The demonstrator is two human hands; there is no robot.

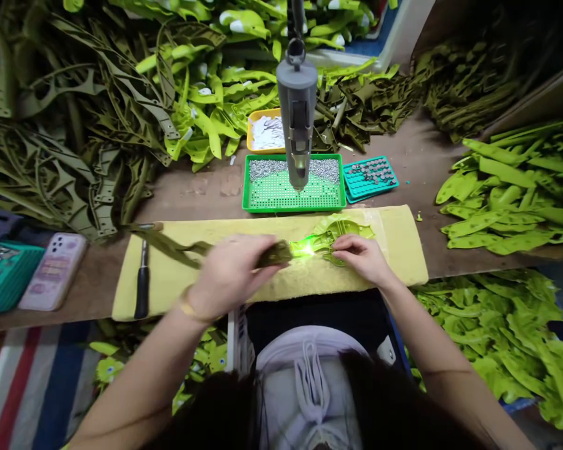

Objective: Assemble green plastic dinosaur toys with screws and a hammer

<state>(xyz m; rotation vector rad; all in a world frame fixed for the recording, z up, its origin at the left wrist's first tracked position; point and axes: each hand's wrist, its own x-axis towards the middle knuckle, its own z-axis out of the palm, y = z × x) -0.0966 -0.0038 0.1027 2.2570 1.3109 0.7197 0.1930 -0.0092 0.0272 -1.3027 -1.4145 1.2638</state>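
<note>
Left hand (pixel 229 275): fingers closed, pinching a long olive-green strip (pixel 276 253). Right hand (pixel 363 259): partly open, pressing on a lime-green moulded plastic piece (pixel 331 240). Both pieces lay on a yellow foam pad (pixel 309 275) at the near edge of the worktop (pixel 403 144). Green pegboard tray (pixel 293 209): silver studs (pixel 263 169) along its far edge only. Whether the olive-green cut pieces (pixel 51 144) and lime-green cut pieces (pixel 507 194) heaped nearby were finished could not be told.
</note>
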